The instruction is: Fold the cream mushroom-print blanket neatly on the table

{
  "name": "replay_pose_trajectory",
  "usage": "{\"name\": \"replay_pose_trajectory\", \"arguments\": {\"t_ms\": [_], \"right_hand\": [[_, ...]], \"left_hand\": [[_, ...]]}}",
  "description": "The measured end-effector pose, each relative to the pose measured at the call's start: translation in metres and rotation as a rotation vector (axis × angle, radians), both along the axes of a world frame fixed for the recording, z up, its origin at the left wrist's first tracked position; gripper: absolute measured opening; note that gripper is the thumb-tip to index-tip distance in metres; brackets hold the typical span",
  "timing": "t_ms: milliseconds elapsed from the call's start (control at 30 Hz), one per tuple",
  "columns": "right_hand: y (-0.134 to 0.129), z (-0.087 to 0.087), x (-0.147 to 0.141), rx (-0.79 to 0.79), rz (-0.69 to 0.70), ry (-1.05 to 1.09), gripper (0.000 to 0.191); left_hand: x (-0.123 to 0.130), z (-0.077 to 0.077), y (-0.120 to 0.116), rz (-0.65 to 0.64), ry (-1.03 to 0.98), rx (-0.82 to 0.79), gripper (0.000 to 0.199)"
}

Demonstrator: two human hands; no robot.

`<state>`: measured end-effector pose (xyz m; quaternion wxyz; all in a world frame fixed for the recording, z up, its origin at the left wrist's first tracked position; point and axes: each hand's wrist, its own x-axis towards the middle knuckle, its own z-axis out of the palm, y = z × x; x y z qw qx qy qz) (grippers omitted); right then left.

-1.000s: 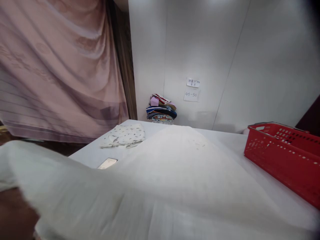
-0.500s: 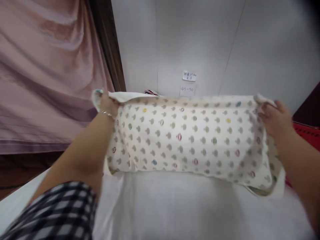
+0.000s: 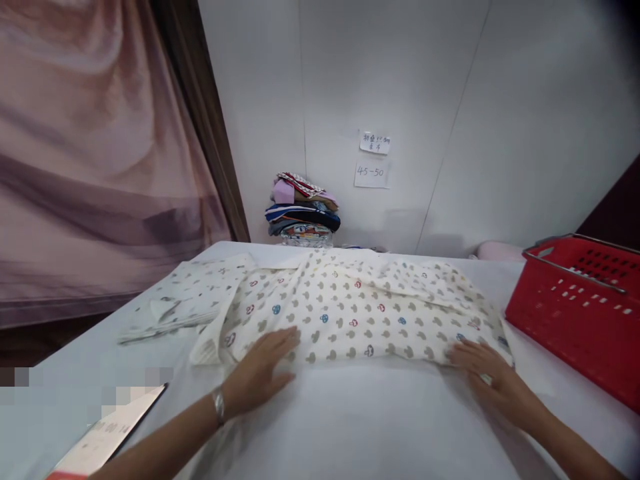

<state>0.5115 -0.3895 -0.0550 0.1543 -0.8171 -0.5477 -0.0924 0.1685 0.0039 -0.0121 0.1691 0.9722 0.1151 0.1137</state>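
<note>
Cloth [image 3: 345, 313] lies spread, creases remain; folded piece [image 3: 200, 288] left of it. Our left hand [image 3: 260, 370] and right hand [image 3: 491, 379] touch it, splayed, grip empty.

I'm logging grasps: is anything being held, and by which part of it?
Nothing appears held: the left grip and right grip are open, flat over the near side of the mushroom-print cloth.

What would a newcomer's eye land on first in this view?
Probably the mushroom-print cloth, spread across the middle of the white table, with the left hand and right hand open at its near edge. Next, likely the bright red basket at the right of the view and the big pink drape hanging at the left.
</note>
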Motion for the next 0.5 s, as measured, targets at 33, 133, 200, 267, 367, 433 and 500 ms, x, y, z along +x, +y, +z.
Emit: {"name": "replay_pose_trajectory", "arguments": {"t_ms": [33,133,200,267,367,433,500], "right_hand": [[-0.015,-0.011,0.004,-0.033,-0.031,-0.012,0.04],[-0.049,-0.032,0.023,-0.065,-0.124,-0.072,0.049],[-0.061,-0.04,0.039,-0.036,-0.217,-0.119,0.05],[-0.067,-0.043,0.055,0.001,-0.298,-0.15,0.049],[-0.069,-0.033,0.075,0.025,-0.365,-0.152,0.044],[-0.07,-0.013,0.084,0.04,-0.386,-0.118,0.036],[-0.078,0.016,0.089,0.082,-0.398,-0.083,0.032]], "left_hand": [[-0.009,-0.006,-0.003,-0.003,0.031,0.029,0.05],[-0.018,-0.008,0.002,0.111,0.064,0.127,0.05],[-0.014,-0.007,0.01,0.206,0.064,0.193,0.053],[-0.01,-0.006,0.019,0.264,0.059,0.245,0.054],[-0.006,-0.003,0.033,0.299,0.018,0.282,0.047],[-0.005,0.009,0.042,0.337,-0.006,0.288,0.041],[-0.006,0.03,0.048,0.391,-0.043,0.302,0.039]]}}
